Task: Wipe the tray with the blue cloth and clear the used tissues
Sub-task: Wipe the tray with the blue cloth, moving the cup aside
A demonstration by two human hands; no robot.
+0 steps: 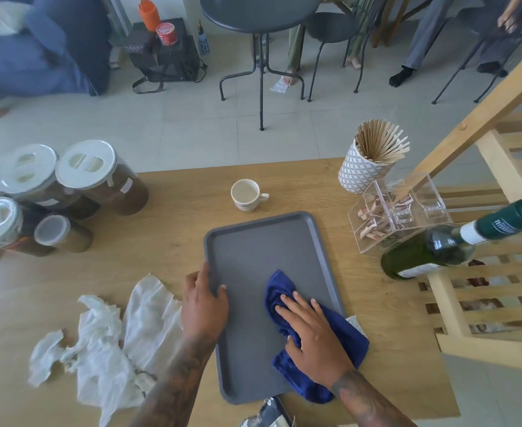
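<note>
The rigid, probably light grey tray lies on the counter, left hand gripping its left rim, right hand pressing flat-fingered the soft blue cloth onto its near right; flimsy used tissues lie left.

One grey tray lies on one wooden table. One blue cloth, one white cup and one green bottle. Two hands: the left hand and the right hand. About five lidded jars stand in a group. Several crumpled white tissues lie in a heap; the exact number cannot be told. One patterned holder with many wooden sticks. One clear box.
</note>
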